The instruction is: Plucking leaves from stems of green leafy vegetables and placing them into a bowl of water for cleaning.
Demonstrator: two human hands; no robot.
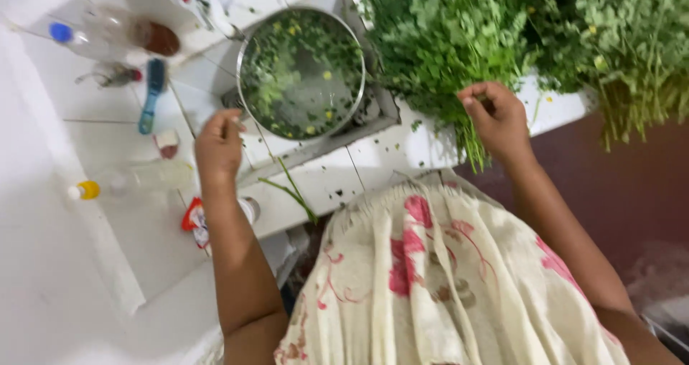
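The right hand (pixel 497 119) was closed around some thin green stems (pixel 470 146), pinching them between the fingers. The stems hung down at 6 o'clock from the hand. They belonged to a big bunch of leafy greens (pixel 459 35) that lay at 12 o'clock from the hand, on the white counter (pixel 402 150).

The left hand (pixel 219 146) was curled mostly shut beside a round metal bowl (pixel 301 71). It seemed to pinch something thin, but it was too small to tell what. The bowl sat at 1 o'clock from this hand, just beside it. The bowl held lots of small picked green leaves, with a few little yellow bits mixed in. A loose green stalk (pixel 291 189) lay on the counter at 4 o'clock from the left hand.

At 10 o'clock from the left hand, a blue brush (pixel 152 96) lay on the white tiles. Farther out at 10 o'clock lay a clear bottle with a blue cap (pixel 72 36) and a clear jar with something brown inside (pixel 143 35). At 8 o'clock from the hand lay a clear bottle with a yellow cap (pixel 129 182). I could not tell what was in either bottle. A red and white packet (pixel 195 221) lay at 6 o'clock from the hand, near the arm.
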